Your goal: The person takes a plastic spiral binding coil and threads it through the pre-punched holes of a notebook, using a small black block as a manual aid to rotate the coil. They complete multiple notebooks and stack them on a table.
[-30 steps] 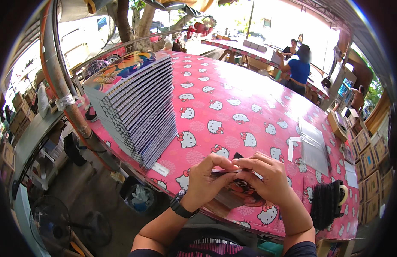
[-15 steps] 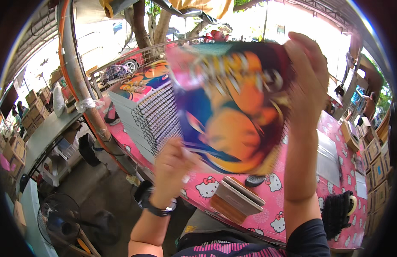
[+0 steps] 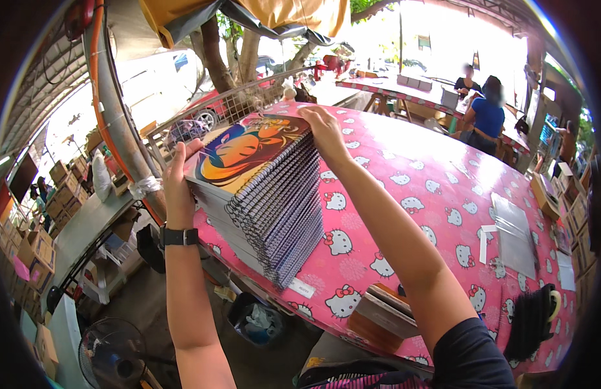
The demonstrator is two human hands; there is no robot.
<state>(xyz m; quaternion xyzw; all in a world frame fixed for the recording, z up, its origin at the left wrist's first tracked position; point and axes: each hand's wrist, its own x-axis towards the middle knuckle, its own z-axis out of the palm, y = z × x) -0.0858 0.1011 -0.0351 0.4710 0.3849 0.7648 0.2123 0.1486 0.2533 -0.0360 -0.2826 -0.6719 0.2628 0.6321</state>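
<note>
A tall stack of spiral notebooks (image 3: 274, 201) stands on the pink cartoon-print tablecloth (image 3: 417, 181), wire bindings toward me and to the right. On top lies a notebook (image 3: 242, 152) with a colourful cover of an orange cartoon face. My left hand (image 3: 182, 172) rests along the stack's left side, fingers stretched out and partly hidden at the cover's edge. At the far right corner, my right hand (image 3: 325, 131) has its fingers bent over the top notebook's edge. A dark watch (image 3: 179, 236) is on my left wrist.
Near the table's front edge sits a brown and grey block-like object (image 3: 385, 314). Clear plastic sheets (image 3: 514, 236) and a bundle of black wire spirals (image 3: 530, 324) lie to the right. A metal post (image 3: 119, 97), fan (image 3: 112, 353) and bin (image 3: 255, 318) are at left. People sit beyond.
The notebook held up before me has come down onto the stack. My left hand has moved left to the stack's side, and my right hand has moved left and lower to its far corner.
</note>
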